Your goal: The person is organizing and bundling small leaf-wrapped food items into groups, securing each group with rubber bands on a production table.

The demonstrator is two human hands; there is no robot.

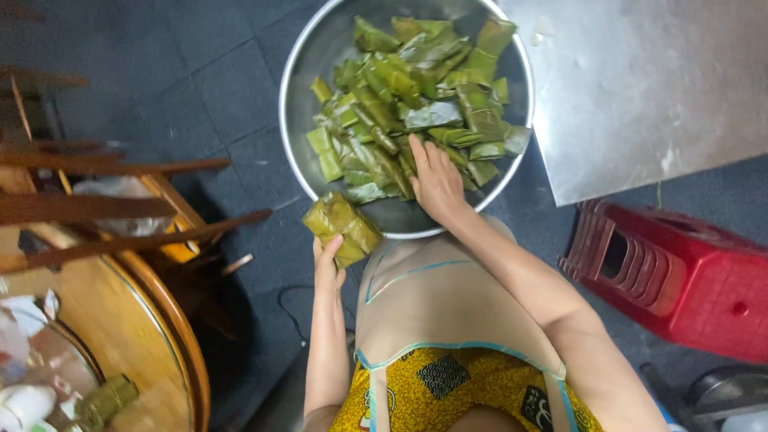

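A big metal basin [308,64] sits on the dark tiled floor, holding several green leaf-wrapped parcels [416,104]. My right hand [436,182] reaches into the basin's near side, fingers resting on the parcels there. My left hand [328,268] is just outside the rim, holding a stack of leaf-wrapped parcels [342,226] from below. My knees, in a beige garment with blue trim, lie right below the basin.
A red plastic stool [672,276] lies on its side at the right. A steel sheet [640,80] covers the upper right. A round wooden table [120,336] and wooden chair slats [120,204] stand at the left; one wrapped parcel [108,400] rests on the table.
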